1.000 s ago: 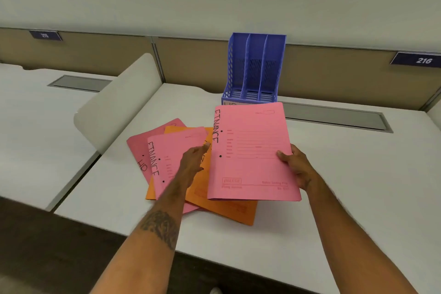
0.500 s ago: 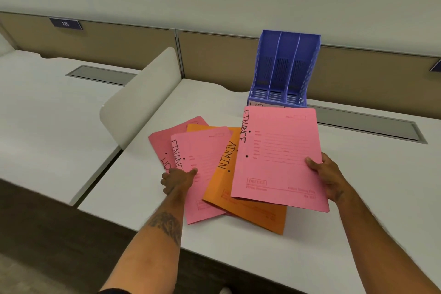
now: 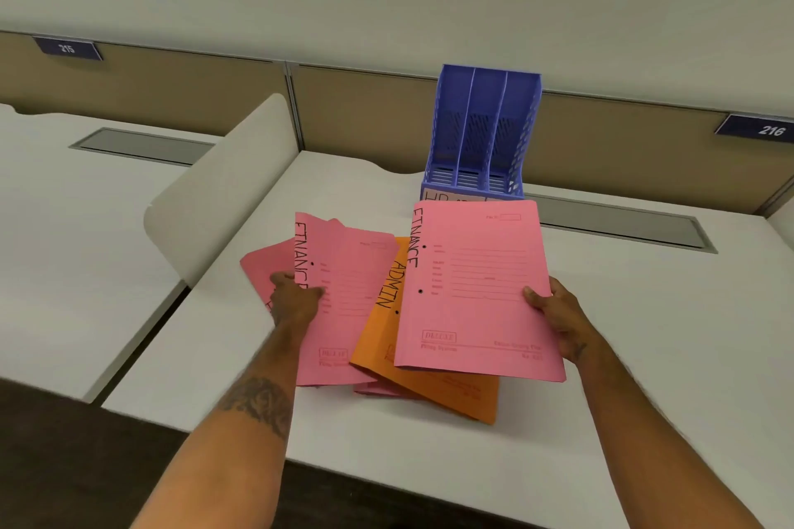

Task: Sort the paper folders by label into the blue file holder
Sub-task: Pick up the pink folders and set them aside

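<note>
White worktop [image 3: 644,314]: right hand [image 3: 558,318] grips FINANCE folder [image 3: 477,292], blue file holder [image 3: 481,129] straight beyond; left hand [image 3: 296,301] pinches second folder [image 3: 352,305].

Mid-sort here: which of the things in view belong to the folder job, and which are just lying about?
Job:
pink FINANCE folder, held by right hand
second FINANCE folder, gripped by left hand
orange ADMIN folder
darker pink folder underneath
blue file holder

Lying about:
white divider
plate 215
plate 216
grey desk hatch

Pink FINANCE folder [image 3: 477,292] in right hand [image 3: 560,320], second FINANCE folder [image 3: 356,314] in left hand [image 3: 296,301], orange ADMIN folder [image 3: 455,397] beneath.
</note>
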The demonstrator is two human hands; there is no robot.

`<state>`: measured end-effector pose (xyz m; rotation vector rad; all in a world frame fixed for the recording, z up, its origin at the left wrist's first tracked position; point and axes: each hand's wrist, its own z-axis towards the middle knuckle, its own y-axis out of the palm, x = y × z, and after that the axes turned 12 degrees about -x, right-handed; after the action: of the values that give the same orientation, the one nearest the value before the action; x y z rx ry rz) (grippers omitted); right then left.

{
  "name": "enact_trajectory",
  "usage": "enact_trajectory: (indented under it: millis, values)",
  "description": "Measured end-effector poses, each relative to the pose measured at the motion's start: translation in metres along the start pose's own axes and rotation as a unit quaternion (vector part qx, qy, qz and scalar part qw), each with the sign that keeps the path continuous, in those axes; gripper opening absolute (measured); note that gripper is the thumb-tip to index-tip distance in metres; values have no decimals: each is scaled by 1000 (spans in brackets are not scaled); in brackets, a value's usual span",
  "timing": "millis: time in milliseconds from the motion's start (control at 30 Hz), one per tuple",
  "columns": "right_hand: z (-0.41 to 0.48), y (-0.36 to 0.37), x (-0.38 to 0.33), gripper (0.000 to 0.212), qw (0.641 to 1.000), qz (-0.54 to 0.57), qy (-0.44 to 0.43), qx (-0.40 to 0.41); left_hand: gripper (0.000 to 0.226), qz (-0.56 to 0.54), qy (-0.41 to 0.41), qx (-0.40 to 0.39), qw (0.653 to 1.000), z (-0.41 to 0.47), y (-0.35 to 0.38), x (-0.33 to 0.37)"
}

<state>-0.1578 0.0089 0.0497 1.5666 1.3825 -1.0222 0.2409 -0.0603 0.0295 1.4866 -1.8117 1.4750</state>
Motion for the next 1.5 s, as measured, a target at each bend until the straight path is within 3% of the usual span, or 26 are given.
enact_trajectory:
  millis: [500, 800, 1067, 1267, 1367, 1500]
  values:
    - [-6, -7, -24, 36, 999, 1, -43, 31, 39, 28, 185, 48, 981, 12, -107, 110]
    - [-9, -1, -33, 36, 998, -1, -60, 33, 26, -143, 163, -137, 967, -2, -63, 121]
    - [-16, 21, -38, 27, 997, 16, -76, -6, 25, -167, 128, -253, 944, -31, 21, 94]
    - [-24, 26, -38, 30, 997, 3, -79, -26, 28, -272, 118, -361, 884, -41, 43, 91]
    - [-28, 27, -36, 44, 997, 16, -69, -35, 22, -274, 104, -379, 878, -47, 52, 95]
    - [-31, 22, -32, 76, 998, 11, -35, -53, 31, -226, 127, -357, 897, -53, 69, 101]
